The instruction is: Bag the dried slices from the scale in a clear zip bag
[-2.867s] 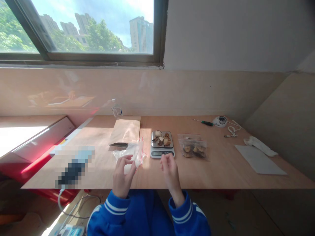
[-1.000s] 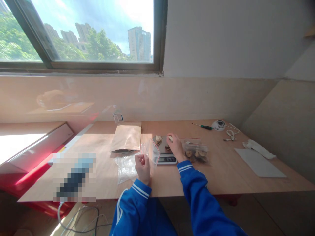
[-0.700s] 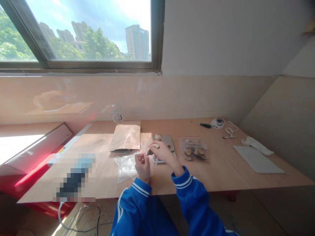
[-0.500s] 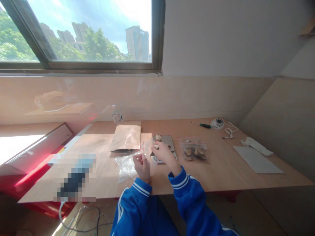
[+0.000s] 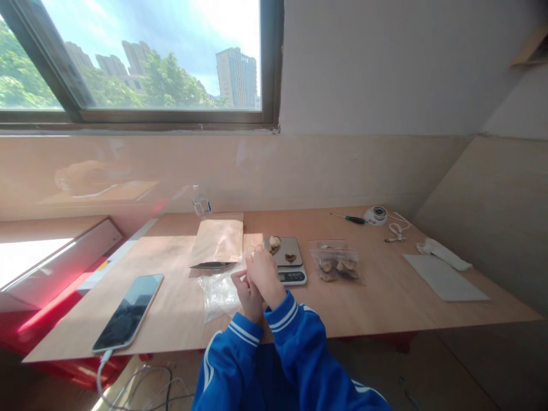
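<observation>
My left hand [image 5: 243, 290] is pinched shut on the edge of a small clear zip bag [image 5: 247, 255], held up just left of the scale. My right hand [image 5: 264, 273] lies over the left, its fingers bunched at the bag's mouth with a pale dried slice at their tips. The digital scale [image 5: 287, 264] stands right behind my hands, and two dried slices [image 5: 274, 242] are left on its steel pan. A pile of clear bags [image 5: 217, 292] lies on the table under my left hand.
A zip bag of dried slices [image 5: 336, 264] lies right of the scale, and a kraft pouch [image 5: 218, 240] lies to its left. A phone [image 5: 128, 311] on a cable is near the front left edge. A bottle [image 5: 200, 202], screwdriver [image 5: 349, 217], white paper [image 5: 445, 277] and cloth [image 5: 443, 254] lie further off.
My right hand took slices off the scale pan and came back left to the bag in my left hand. The pan holds fewer slices than before.
</observation>
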The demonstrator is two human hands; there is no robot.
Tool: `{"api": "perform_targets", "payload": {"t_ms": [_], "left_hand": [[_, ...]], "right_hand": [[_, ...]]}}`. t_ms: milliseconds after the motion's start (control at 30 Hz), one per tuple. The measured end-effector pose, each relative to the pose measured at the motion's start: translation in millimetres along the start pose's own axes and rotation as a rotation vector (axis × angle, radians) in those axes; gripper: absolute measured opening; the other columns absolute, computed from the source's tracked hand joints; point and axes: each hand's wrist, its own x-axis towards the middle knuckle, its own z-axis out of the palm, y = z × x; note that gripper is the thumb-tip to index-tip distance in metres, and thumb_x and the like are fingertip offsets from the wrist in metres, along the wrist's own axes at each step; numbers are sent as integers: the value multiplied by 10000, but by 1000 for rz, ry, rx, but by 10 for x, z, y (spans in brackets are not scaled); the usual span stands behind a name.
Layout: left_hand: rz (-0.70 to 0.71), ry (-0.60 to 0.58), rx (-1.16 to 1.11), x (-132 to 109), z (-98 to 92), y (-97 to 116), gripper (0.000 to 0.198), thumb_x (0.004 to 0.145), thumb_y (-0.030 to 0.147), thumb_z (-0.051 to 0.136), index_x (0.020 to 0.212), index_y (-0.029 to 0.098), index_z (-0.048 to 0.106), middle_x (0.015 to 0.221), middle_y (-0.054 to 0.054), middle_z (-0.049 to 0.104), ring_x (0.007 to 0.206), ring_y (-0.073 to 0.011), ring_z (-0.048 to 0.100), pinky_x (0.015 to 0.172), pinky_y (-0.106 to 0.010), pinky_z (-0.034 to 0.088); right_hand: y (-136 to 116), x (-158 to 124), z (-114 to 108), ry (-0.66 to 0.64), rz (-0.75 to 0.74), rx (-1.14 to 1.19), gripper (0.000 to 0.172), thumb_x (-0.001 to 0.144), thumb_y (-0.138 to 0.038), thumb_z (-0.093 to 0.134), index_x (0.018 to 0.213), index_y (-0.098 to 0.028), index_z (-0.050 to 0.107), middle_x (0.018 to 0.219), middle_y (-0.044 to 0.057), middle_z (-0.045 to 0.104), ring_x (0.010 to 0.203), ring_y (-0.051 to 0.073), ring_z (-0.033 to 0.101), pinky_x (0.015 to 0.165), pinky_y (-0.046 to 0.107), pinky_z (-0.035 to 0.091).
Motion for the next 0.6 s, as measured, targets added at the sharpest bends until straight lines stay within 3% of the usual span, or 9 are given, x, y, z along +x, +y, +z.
{"api": "perform_targets", "payload": {"t_ms": [133, 233, 367, 433, 500, 600], "left_hand": [[-26, 63, -90, -7, 13, 45, 429, 762, 607, 524, 839, 229, 335, 520, 65, 538, 455, -124, 551, 418, -215, 389], [-137, 80, -130, -25, 8, 61, 378, 813, 581, 472, 889, 239, 332, 461, 108, 469, 335, -90, 432, 353, -188, 312], [-147, 81, -104, -9, -13, 54, 341, 827, 538, 481, 916, 227, 370, 509, 110, 453, 313, -56, 339, 342, -176, 267], [-43, 119, -4, 13, -23, 51, 306, 832, 499, 493, 885, 205, 428, 610, 67, 498, 430, -70, 442, 431, -197, 370], [102, 178, 121, 27, -25, 64, 271, 834, 455, 505, 864, 186, 483, 791, 3, 551, 691, -115, 557, 639, -247, 463], [183, 188, 170, 12, 1, 140, 228, 872, 402, 451, 934, 187, 494, 1092, -66, 551, 1051, -174, 526, 900, -317, 417]], "right_hand": [[29, -29, 91, -35, -147, 104, 301, 938, -276, 353, 918, -159, 629, 897, 137, 653, 846, 236, 621, 736, 326, 452], [129, -43, 37, -194, -167, 306, 437, 967, -404, 250, 929, -176, 621, 819, 91, 662, 807, 209, 629, 735, 302, 459], [264, -63, -63, -205, -235, 468, 350, 962, -309, 284, 1031, -169, 597, 1043, 97, 653, 997, 185, 595, 871, 291, 433], [316, -87, -69, -223, -255, 485, 294, 933, -233, 340, 1032, -164, 607, 1084, 95, 645, 1028, 181, 580, 899, 295, 422], [363, -121, -56, -272, -258, 503, 281, 921, -218, 362, 1006, -172, 626, 1027, 76, 663, 977, 178, 592, 872, 299, 438], [435, -179, -50, -370, -269, 596, 304, 937, -268, 353, 1051, -196, 626, 1011, 44, 667, 965, 168, 587, 861, 300, 446]]}}
